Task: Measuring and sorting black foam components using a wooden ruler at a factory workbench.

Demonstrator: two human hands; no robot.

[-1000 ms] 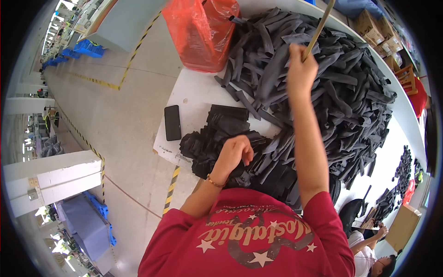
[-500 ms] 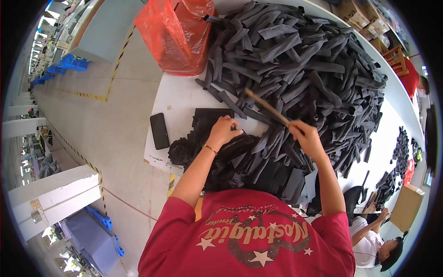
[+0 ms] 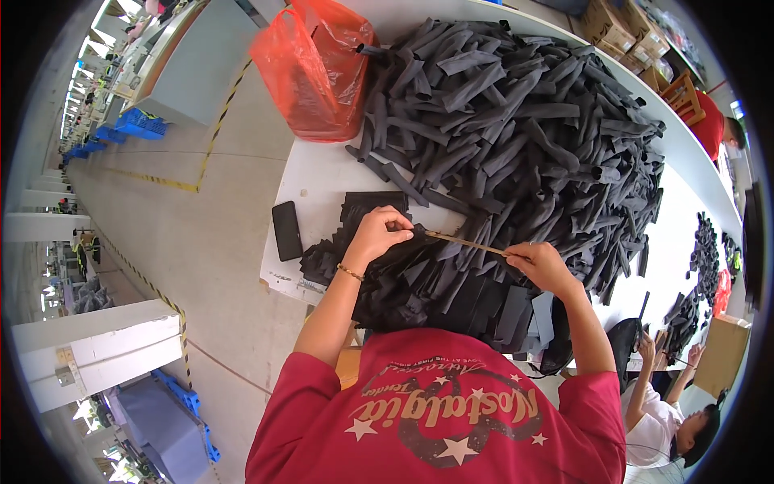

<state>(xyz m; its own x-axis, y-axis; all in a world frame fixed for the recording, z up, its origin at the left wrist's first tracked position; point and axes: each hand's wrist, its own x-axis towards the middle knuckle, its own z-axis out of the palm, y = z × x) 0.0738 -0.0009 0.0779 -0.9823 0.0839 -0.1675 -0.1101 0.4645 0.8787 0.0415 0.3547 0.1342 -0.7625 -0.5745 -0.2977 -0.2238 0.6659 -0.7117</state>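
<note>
My right hand [image 3: 538,264] is closed around one end of a thin wooden stick [image 3: 468,242], which points left. At its other end, my left hand [image 3: 380,234] pinches a small dark fabric piece [image 3: 418,231] against or around the tip; I cannot tell which. Below both hands lie flattened black fabric pieces [image 3: 395,282], heaped at the table's near edge. Beyond the stick rises a large pile of dark grey fabric tubes [image 3: 516,113].
A red plastic bag [image 3: 310,81] stands at the table's far left. A black phone [image 3: 286,231] lies on the white table [image 3: 322,165] near its left edge. At the right, a co-worker in a white shirt [image 3: 651,427] sits by another dark pile [image 3: 685,315].
The stick has swung from slanting up and away to nearly level, its tip now at my left hand. My left fingers have closed on a dark fabric piece there.
</note>
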